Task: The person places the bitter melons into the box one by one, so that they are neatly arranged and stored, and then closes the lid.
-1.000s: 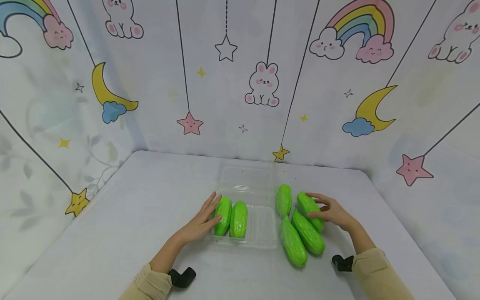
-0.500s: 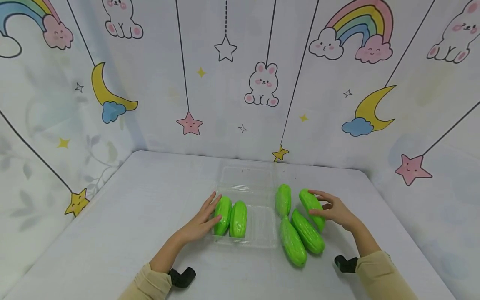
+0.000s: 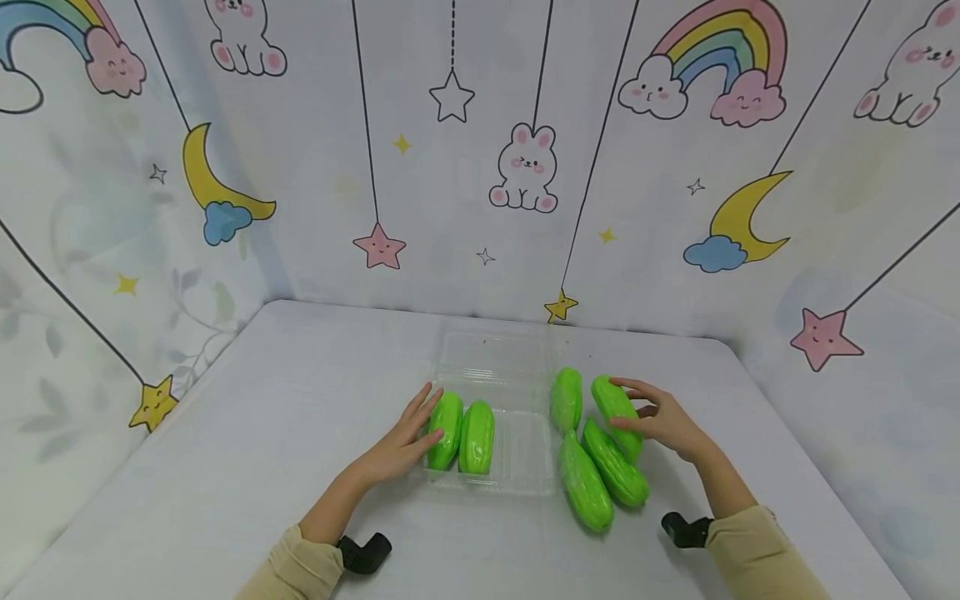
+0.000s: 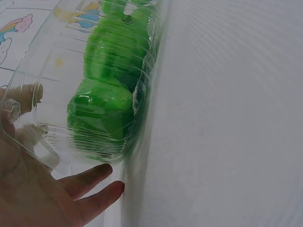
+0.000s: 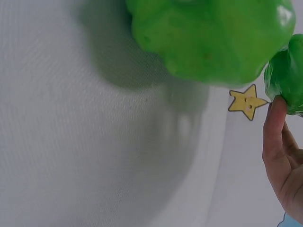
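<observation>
Near the table's middle, my left hand (image 3: 401,446) lies with extended fingers along the left side of a clear plastic box (image 3: 525,450). Inside it, two bright green, cucumber-shaped vegetables (image 3: 477,437) lie side by side at the left. In the left wrist view, fingers spread around the box corner, with green ends (image 4: 102,111) showing through the wall. My right hand (image 3: 667,425) grips another green cucumber-shaped vegetable (image 3: 615,404), tilted, between thumb and fingers. In the right wrist view, a finger touches film-wrapped green (image 5: 289,75); a large green end (image 5: 213,42) fills the top.
Beside the box at its right lie three more green vegetables, one farther back (image 3: 567,400) and two nearer (image 3: 587,487). The box's clear lid (image 3: 495,354) is folded back behind it. A printed cloth backdrop (image 3: 330,167) rises behind the white table (image 3: 315,375).
My right hand has lifted the vegetable slightly, moving it back and right, then a little left towards the box. The left hand has stayed in place.
</observation>
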A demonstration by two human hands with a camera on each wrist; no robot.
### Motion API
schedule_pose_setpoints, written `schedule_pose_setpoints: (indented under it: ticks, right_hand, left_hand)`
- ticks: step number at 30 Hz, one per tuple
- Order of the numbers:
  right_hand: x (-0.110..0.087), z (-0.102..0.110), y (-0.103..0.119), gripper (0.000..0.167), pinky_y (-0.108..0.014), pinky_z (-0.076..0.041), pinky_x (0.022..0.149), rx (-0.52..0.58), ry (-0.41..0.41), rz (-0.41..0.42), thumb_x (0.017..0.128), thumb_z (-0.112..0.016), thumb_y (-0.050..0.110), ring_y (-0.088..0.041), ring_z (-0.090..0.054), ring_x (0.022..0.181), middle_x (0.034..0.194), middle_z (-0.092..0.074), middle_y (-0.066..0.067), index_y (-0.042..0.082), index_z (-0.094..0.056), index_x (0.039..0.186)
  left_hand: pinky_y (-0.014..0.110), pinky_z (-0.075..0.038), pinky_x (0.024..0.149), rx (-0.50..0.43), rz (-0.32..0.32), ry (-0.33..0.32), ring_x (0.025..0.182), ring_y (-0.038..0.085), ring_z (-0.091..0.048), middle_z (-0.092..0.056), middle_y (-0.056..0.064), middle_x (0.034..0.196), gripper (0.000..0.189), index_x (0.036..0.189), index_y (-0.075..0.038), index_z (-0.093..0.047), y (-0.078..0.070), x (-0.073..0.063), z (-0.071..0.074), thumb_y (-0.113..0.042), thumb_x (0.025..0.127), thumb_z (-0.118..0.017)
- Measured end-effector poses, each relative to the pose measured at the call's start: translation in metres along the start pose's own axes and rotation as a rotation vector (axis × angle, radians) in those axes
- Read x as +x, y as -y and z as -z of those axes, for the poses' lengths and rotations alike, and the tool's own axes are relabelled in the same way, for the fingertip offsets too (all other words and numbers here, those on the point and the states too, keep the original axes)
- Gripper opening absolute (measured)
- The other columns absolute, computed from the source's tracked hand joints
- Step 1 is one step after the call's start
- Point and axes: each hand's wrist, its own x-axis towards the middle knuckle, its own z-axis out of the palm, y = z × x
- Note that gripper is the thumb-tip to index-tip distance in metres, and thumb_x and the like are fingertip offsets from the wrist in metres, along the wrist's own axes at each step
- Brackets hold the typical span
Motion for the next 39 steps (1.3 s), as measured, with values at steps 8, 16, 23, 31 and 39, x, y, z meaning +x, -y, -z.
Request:
schedule_pose_setpoints:
  ticks: [8,16,23,31,39]
  right_hand:
    - [0.002,-0.009,0.011,0.068,-0.036,-0.049,0.068,0.013,0.008,0.017,0.079,-0.073,0.022,-0.035,-0.057,0.097,0.133,-0.036,-0.027,0.014,-0.041,0.138]
    - [0.002,-0.016,0.023,0.068,-0.034,-0.051,0.067,0.026,0.001,0.011,0.078,-0.074,0.023,-0.033,-0.058,0.096,0.133,-0.036,-0.028,0.012,-0.041,0.138]
    - [0.002,-0.025,0.036,0.068,-0.035,-0.051,0.066,0.038,0.009,0.015,0.077,-0.075,0.023,-0.032,-0.058,0.095,0.132,-0.037,-0.027,0.013,-0.043,0.137]
    - [0.0,-0.035,0.052,0.068,-0.035,-0.05,0.066,0.054,0.008,0.026,0.078,-0.074,0.02,-0.032,-0.057,0.094,0.131,-0.038,-0.027,0.012,-0.042,0.137]
    - [0.001,-0.046,0.059,0.068,-0.035,-0.051,0.069,0.024,-0.012,0.034,0.077,-0.075,0.022,-0.03,-0.058,0.093,0.131,-0.04,-0.024,0.015,-0.043,0.136]
  left_hand:
    - [0.059,-0.023,0.1,-0.003,-0.003,0.001,0.136,0.038,-0.009,0.007,0.013,0.152,0.063,0.148,-0.013,-0.009,0.001,0.0,0.0,-0.025,0.098,-0.044]
    - [0.059,-0.022,0.101,0.004,-0.006,-0.002,0.136,0.037,-0.007,0.007,0.013,0.152,0.062,0.148,-0.014,-0.009,0.002,0.0,0.0,-0.025,0.098,-0.044]
    - [0.059,-0.022,0.101,-0.002,-0.005,-0.003,0.136,0.037,-0.007,0.007,0.013,0.152,0.063,0.148,-0.011,-0.009,0.001,0.0,0.0,-0.024,0.098,-0.045]
    - [0.059,-0.022,0.101,0.001,-0.009,-0.001,0.136,0.037,-0.005,0.008,0.012,0.152,0.064,0.148,-0.012,-0.009,0.001,0.0,0.0,-0.025,0.098,-0.045]
    - [0.059,-0.023,0.101,-0.014,-0.008,0.001,0.136,0.037,-0.009,0.008,0.012,0.152,0.064,0.148,-0.013,-0.008,0.0,0.0,0.0,-0.026,0.098,-0.045]
